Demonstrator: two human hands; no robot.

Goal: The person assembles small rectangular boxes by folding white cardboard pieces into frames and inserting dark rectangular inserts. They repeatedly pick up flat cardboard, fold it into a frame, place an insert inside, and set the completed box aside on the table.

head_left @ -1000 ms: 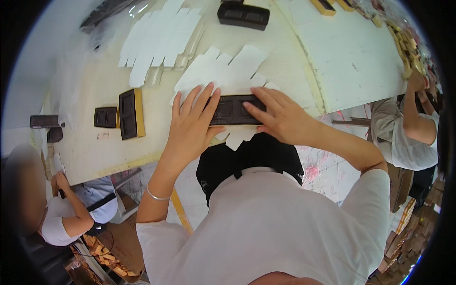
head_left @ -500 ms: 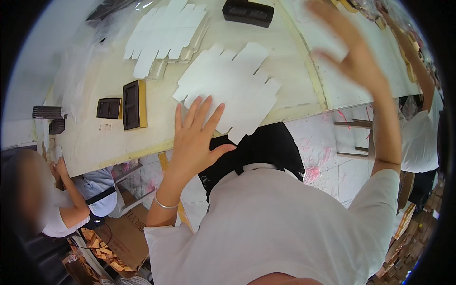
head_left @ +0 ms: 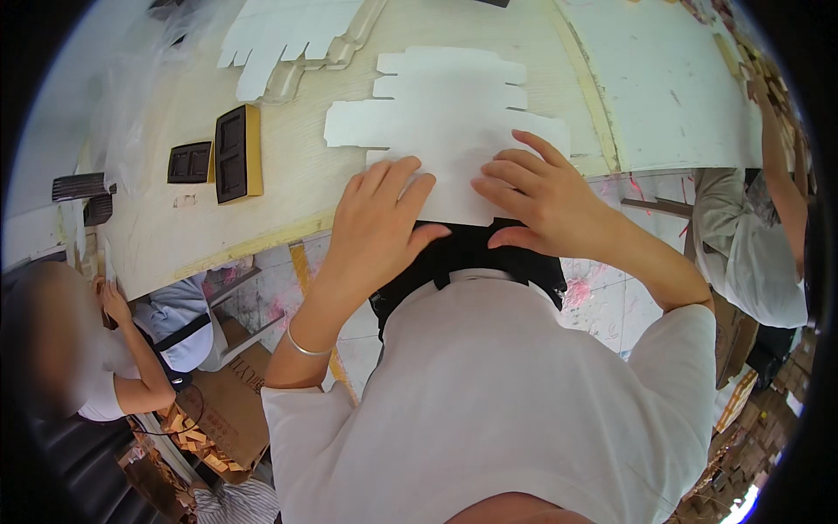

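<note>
As left hand [head_left: 377,220] and right hand [head_left: 548,203] lie over white card [head_left: 447,113], flat, notched

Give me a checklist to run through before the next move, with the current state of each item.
1. Left hand over the white cut-out sheet, fingers spread and holding no tool: ok.
2. Right hand over the sheet's right side, also without a tool: ok.
3. Right fingertips pressing the sheet rather than hovering: cannot tell.
4. Sheet wholly on the table: not ok, its near end appears to overhang the edge.
5. Larger black-and-gold box and smaller black-and-gold box clear of the sheet: ok, both left of it.
6. Sheet's underside: cannot tell, hidden.
</note>
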